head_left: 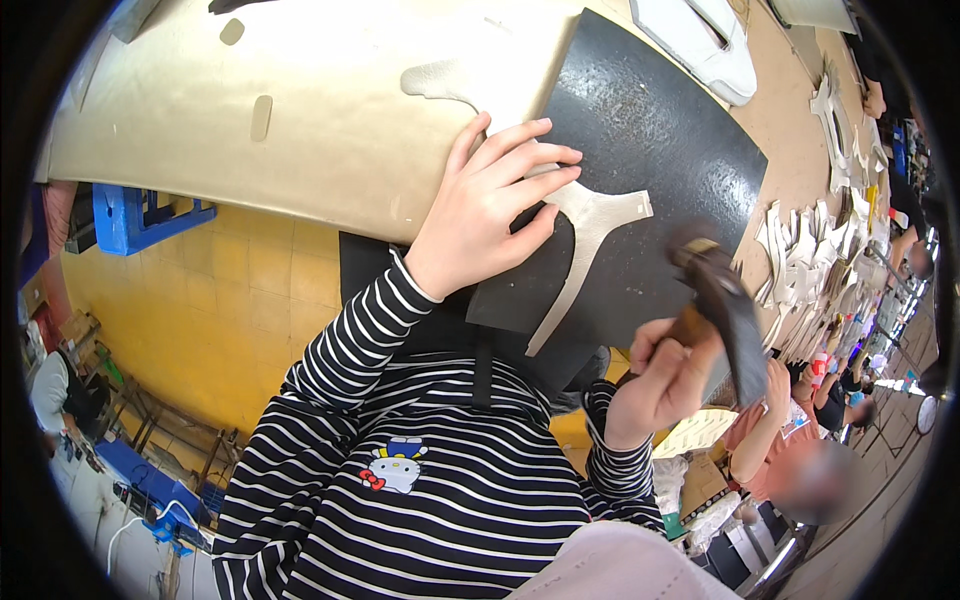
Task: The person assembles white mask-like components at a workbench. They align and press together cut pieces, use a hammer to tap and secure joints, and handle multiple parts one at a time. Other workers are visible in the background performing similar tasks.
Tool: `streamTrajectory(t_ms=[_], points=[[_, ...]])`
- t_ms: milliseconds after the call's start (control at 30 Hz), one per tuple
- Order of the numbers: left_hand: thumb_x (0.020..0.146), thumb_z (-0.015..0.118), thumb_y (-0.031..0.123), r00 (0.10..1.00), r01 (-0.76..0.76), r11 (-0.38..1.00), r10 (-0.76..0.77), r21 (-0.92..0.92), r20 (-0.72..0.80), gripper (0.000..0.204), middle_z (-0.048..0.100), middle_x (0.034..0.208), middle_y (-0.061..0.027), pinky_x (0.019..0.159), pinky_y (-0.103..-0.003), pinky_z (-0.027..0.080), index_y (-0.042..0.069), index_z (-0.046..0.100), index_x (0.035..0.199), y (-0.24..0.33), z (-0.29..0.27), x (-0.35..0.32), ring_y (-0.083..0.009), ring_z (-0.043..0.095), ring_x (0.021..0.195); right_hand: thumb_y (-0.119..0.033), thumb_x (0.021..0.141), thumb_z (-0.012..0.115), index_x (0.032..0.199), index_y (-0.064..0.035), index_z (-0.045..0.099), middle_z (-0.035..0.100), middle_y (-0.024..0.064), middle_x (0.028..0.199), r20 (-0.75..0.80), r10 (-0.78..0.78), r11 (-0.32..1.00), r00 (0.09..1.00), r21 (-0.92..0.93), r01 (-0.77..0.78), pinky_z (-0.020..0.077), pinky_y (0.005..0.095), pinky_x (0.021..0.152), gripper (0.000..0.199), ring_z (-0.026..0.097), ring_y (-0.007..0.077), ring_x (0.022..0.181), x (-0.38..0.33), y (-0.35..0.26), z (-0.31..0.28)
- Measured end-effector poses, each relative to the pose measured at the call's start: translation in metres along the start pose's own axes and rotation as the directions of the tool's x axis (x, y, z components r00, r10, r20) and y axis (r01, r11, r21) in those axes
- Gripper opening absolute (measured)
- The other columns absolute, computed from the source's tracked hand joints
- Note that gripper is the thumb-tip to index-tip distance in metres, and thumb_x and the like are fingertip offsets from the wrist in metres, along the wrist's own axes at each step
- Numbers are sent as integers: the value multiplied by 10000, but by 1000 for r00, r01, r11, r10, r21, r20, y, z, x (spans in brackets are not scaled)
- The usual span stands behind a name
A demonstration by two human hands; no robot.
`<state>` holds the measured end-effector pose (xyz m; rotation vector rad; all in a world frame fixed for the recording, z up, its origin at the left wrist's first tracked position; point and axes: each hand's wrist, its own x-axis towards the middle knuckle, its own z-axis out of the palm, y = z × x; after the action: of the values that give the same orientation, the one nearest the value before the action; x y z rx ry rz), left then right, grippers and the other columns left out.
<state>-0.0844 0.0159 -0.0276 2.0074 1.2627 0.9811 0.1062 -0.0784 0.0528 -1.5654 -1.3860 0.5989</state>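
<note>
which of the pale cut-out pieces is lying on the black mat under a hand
The Y-shaped pale piece on the black mat, pinned by the left hand. The other cut-outs lie heaped on the table to the right, untouched.

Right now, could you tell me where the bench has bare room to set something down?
The pale beige sheet left of the left hand is mostly bare, as is the black textured mat above the Y-shaped piece. It is crowded along the right edge, where white cut pieces pile beside the hammer.
</note>
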Motion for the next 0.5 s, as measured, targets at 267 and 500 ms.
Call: streamTrajectory(t_ms=[267,500], points=[[831,722,85,1000,-3,1000,3,1,9,383,671,1310,13,1216,-562,223,123,733,1211,-1,1,1,-267,492,1402,-62,1060,532,1463,-1,542,550,9,713,100,131,945,986,-312,-94,382,211,546,408,471,62,596,19,11,-1],[833,721,81,1000,9,1000,-9,-13,15,393,667,1323,9,1219,-563,216,120,730,1224,0,2,1,-271,489,1405,-68,1010,625,1348,-10,631,645,208,754,285,306,847,908,-518,-122,492,382,579,343,643,350,621,22,13,5]])
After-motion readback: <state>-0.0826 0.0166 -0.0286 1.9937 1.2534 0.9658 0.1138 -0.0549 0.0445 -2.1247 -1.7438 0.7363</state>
